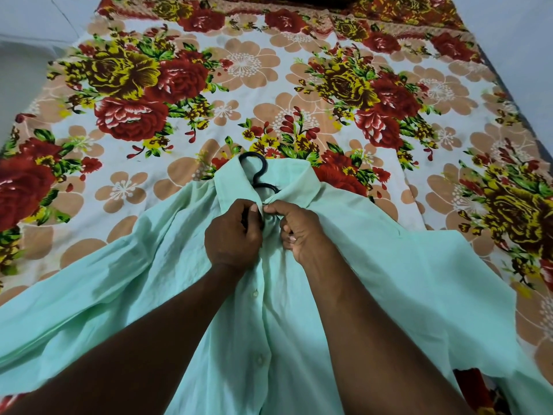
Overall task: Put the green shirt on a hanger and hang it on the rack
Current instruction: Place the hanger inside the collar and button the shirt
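Note:
The pale green shirt [374, 280] lies spread front-up on the bed, collar pointing away from me. A black hanger [258, 172] is inside it; only its hook and neck show through the collar opening. My left hand [233, 235] pinches the left edge of the shirt front just below the collar. My right hand [294, 226] pinches the right edge at the same spot, so the two hands meet at the top of the button placket. Small white buttons run down the placket between my forearms. No rack is in view.
A bedsheet [239, 70] with large red, yellow and tan flowers covers the bed under the shirt. Pale wall or floor shows at the far left [27, 40] and far right. The bed's right edge runs diagonally at the upper right.

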